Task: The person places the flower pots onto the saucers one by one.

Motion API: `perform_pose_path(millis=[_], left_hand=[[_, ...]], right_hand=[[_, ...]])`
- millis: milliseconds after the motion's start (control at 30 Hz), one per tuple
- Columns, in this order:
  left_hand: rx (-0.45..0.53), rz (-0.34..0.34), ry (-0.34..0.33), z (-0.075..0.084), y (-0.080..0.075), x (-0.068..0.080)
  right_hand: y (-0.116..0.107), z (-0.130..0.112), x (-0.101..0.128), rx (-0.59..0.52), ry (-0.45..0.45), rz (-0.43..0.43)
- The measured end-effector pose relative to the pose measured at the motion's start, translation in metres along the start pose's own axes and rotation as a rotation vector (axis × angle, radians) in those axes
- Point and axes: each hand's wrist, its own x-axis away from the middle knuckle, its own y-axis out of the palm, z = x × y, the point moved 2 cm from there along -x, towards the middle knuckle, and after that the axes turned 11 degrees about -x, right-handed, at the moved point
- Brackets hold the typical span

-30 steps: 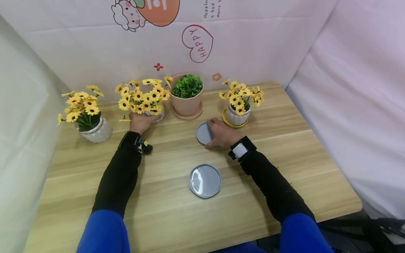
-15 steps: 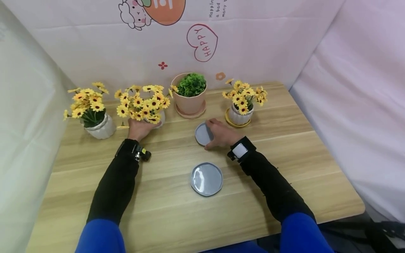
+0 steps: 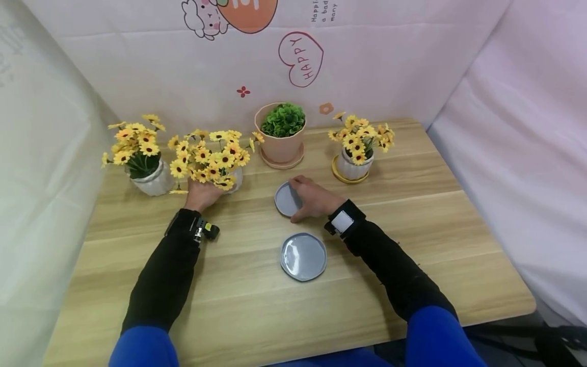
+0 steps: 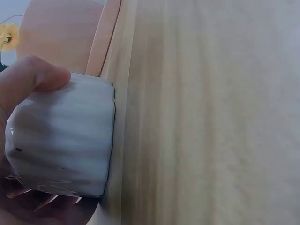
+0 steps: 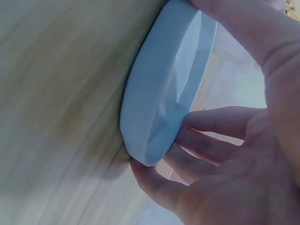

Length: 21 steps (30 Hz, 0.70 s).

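Note:
My left hand (image 3: 202,196) grips a white ribbed flowerpot (image 3: 237,179) of yellow daisy-like flowers (image 3: 208,158). In the left wrist view the thumb lies on one side of the pot (image 4: 65,136) and the fingers curl round the other. Its base is at the tabletop; whether it touches I cannot tell. My right hand (image 3: 316,198) holds a small grey saucer (image 3: 285,199) by its rim, thumb on one edge and fingers on the opposite one. The right wrist view shows this saucer (image 5: 154,84) close to the wood. Nearer me lies a second grey saucer (image 3: 303,257).
Another white pot of yellow flowers (image 3: 153,181) stands at the left. At the back, a pink pot (image 3: 281,148) with a green plant sits on a pink saucer. To the right, a similar flowerpot (image 3: 355,167) stands on a yellow saucer (image 3: 341,177). Printed cloth (image 3: 390,61) hangs behind.
My left hand has drawn the flowerpot towards me, away from the pink pot. My right hand has slid a little left with the small saucer. The head view has shifted slightly.

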Motion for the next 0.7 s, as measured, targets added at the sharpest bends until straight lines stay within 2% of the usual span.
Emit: perform_pose_path(millis=[33, 133, 300, 500, 633, 700], left_hand=[[-0.029, 0.056, -0.001, 0.000, -0.001, 0.002], [0.012, 0.094, -0.006, 0.001, 0.000, 0.006], [0.064, 0.158, 0.022, 0.005, 0.001, 0.012], [-0.001, 0.124, 0.048, 0.011, 0.000, 0.021], [-0.006, 0.098, 0.050, 0.015, 0.000, 0.028], [0.076, 0.108, 0.033, 0.015, 0.000, 0.030]], right_hand=[[0.001, -0.002, -0.001, 0.001, -0.001, -0.003], [0.003, -0.007, -0.002, 0.000, -0.005, -0.010], [0.007, -0.017, -0.003, 0.018, -0.038, -0.018], [0.009, -0.031, -0.004, 0.061, -0.072, -0.040], [0.011, -0.038, -0.008, 0.080, -0.088, -0.056], [0.013, -0.041, -0.009, 0.091, -0.094, -0.064]])
